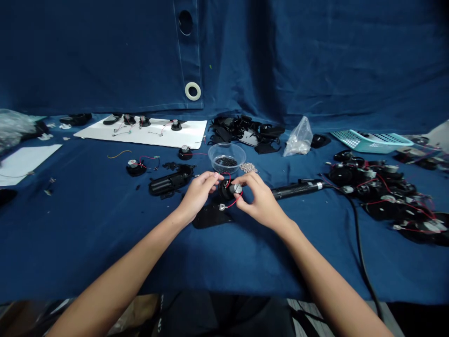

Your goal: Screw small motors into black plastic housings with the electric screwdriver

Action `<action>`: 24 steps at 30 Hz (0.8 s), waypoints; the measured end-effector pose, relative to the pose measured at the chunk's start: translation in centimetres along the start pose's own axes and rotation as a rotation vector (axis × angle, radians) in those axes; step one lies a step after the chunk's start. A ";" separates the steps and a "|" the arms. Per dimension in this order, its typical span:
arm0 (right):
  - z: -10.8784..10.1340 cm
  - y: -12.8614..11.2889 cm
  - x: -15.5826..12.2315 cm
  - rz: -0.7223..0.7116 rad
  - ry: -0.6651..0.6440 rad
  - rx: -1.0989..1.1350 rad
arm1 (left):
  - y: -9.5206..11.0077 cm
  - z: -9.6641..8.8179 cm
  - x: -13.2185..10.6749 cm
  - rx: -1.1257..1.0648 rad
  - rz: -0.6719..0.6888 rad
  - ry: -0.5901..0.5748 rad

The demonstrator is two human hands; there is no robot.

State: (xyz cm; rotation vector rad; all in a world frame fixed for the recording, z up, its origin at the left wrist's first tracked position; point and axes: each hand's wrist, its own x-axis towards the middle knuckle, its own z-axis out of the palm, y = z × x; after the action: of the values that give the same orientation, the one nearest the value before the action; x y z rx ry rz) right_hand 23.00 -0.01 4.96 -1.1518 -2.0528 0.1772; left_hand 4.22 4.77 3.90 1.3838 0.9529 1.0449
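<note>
Over the middle of the table my right hand (257,196) grips a small silver motor (236,188) on a round black base (224,189). Red wires come off this motor, and one ends in a small metal tab (222,207) hanging below it. My left hand (201,192) is closed at the left of the base, thumb and forefinger pinched at a red wire (229,180); its tip is hidden by the fingers. Beneath the hands lies a flat black plastic piece (212,216). Just beyond them stands a clear bowl (227,152) with small black screws.
A black electric screwdriver (298,189) with its cord lies right of my hand. Black motor parts with red wires (386,187) are heaped at the right, beside a teal basket (372,142). A white board (154,133) holds several motor units. A black housing (171,180) lies left.
</note>
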 end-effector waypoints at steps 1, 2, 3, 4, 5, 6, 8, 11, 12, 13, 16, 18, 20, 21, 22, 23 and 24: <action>0.0 0.0 0.0 0.002 0.005 0.009 | 0.0 0.0 0.0 -0.007 0.010 -0.007; 0.0 0.0 0.0 0.002 0.011 0.020 | 0.1 0.0 -0.1 -0.015 0.017 -0.013; 0.0 0.0 0.0 0.003 0.014 0.031 | 0.1 0.0 -0.1 -0.018 0.022 -0.020; 0.0 0.1 0.0 0.004 0.017 0.041 | 0.1 0.0 -0.1 -0.015 0.026 -0.026; -0.1 0.1 0.0 0.005 0.018 0.049 | 0.1 0.0 -0.1 -0.008 0.029 -0.031; -0.1 0.1 0.0 0.005 0.016 0.053 | 0.1 0.0 -0.1 0.001 0.033 -0.039; 0.0 0.1 0.0 0.000 0.008 0.051 | 0.0 -0.1 -0.1 0.014 0.041 -0.060; 0.3 0.0 -0.1 -0.027 -0.014 0.025 | -0.1 -0.1 -0.1 0.009 0.058 -0.092; 0.4 -0.1 -0.2 -0.038 -0.022 0.018 | -0.1 -0.1 -0.1 -0.001 0.067 -0.100; 0.5 -0.2 -0.2 -0.047 -0.032 0.013 | -0.1 -0.1 -0.1 -0.015 0.077 -0.102; 0.8 -0.4 -0.3 -0.060 -0.065 0.009 | 0.1 -0.1 -0.1 -0.049 0.108 -0.072; 0.9 -0.4 -0.3 -0.051 -0.077 0.011 | 0.3 -0.1 -0.1 -0.053 0.123 -0.036; 0.9 -0.4 -0.3 -0.034 -0.080 0.012 | 0.5 -0.2 -0.1 -0.060 0.134 -0.002; 0.8 -0.4 -0.2 -0.024 -0.079 0.010 | 0.5 -0.3 -0.1 -0.072 0.137 0.010; 0.8 -0.4 -0.2 -0.016 -0.077 0.007 | 0.6 -0.3 -0.1 -0.092 0.137 0.018; 0.8 -0.4 -0.2 -0.011 -0.076 0.003 | 0.6 -0.3 -0.1 -0.116 0.135 0.018; 0.8 -0.4 -0.2 -0.008 -0.076 0.001 | 0.5 -0.3 -0.1 -0.145 0.130 0.008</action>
State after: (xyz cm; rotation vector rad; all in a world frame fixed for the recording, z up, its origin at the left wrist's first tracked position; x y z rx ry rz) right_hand 22.23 -0.22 4.51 -1.1523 -2.1227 0.2209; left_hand 3.88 4.67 4.44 1.3354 0.7850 1.1940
